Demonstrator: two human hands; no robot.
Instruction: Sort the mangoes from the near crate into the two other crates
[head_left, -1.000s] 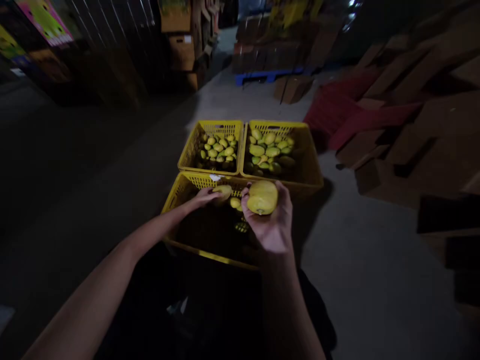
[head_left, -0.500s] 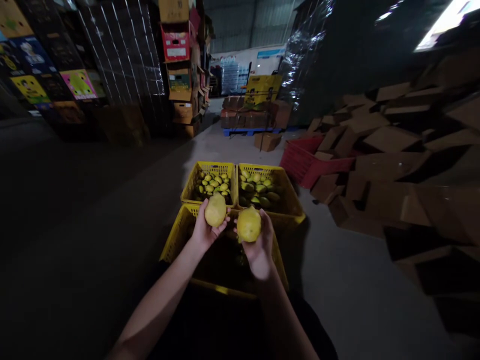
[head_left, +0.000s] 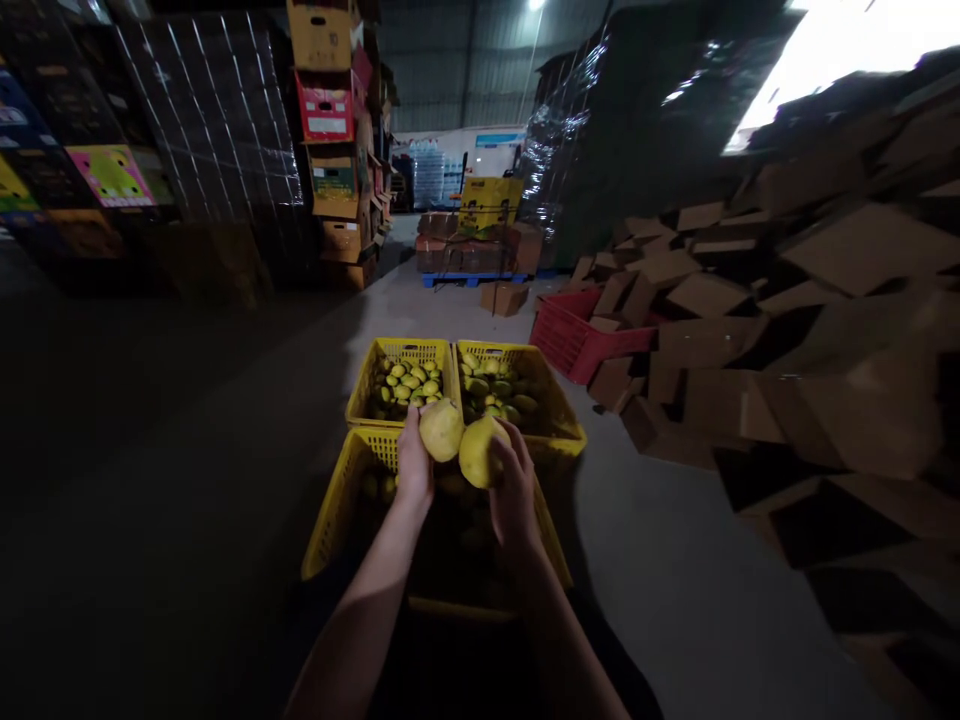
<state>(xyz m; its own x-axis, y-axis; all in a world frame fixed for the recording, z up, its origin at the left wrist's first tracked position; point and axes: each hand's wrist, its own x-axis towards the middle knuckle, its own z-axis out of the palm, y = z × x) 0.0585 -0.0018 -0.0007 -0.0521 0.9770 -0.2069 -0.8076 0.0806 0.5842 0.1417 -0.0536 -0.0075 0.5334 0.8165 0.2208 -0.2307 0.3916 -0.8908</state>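
My left hand is closed round a rounded pale-yellow fruit, slightly narrowed at one end. In my right hand is a second yellow fruit, the fingers wrapped over its right side. The two fruits are side by side, almost touching, above the near yellow crate. Inside that crate a few fruits show dimly at the left; the rest is in shadow. Behind it, the left yellow crate contains several small yellow fruits, while the right yellow crate holds longer greenish-yellow fruits.
A red crate and a heap of flattened cardboard lie to the right. Stacked boxes stand at the back left. Farther off, a blue pallet bears cartons and a yellow box.
Both hands have turned and brought the two fruits closer together. My right fingers now lie over the top of their fruit. The view has shifted somewhat to the right.
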